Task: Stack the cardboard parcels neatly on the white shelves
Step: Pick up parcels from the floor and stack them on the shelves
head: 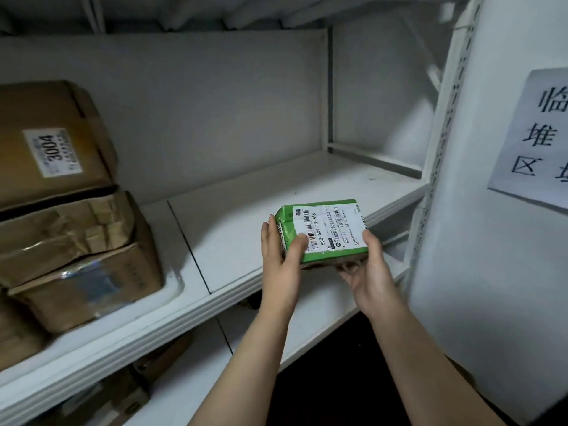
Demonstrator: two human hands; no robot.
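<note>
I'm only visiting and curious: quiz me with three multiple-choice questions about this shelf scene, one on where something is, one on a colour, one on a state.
1. Where are the brown boxes?
A) left end of the shelf
B) right end
C) in the person's hands

2. What colour is the parcel being held?
A) red
B) green
C) blue

3. How is it held?
A) one hand
B) both hands
C) no hand

Answers: 1 A, they are stacked at the shelf's left; 2 B, green shows around its white label; 3 B, the left hand and right hand grip it from either side.
</note>
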